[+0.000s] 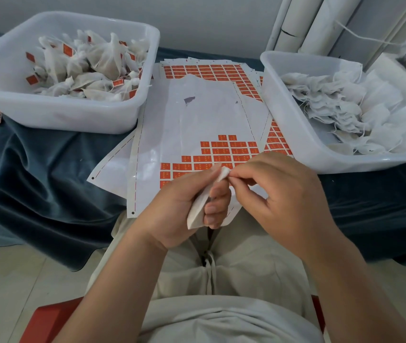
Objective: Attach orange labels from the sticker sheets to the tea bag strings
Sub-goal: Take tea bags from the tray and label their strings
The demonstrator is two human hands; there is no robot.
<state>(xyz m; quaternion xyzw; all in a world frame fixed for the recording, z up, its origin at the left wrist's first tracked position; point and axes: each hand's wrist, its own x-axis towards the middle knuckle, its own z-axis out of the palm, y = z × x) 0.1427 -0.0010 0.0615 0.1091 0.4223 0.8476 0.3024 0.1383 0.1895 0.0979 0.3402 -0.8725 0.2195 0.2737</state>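
Wall: beyond both hands we see a plain, pale grey-white wall.
Pipes: beyond the right hand and to its right, we make out white pipes standing against that wall.
Counter: a low counter draped in dark teal, velvety cloth, spreading to either side of the hands.
Floor: pale tiles, nearer than the left hand and to its left.
Seat: we spot a red seat edge, nearest of all.
Light: soft and even.

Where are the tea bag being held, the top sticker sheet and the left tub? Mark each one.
tea bag (195, 217): head view, lower white end.
sticker sheet (172, 134): head view, bare white middle.
left tub (61, 117): head view, front wall.
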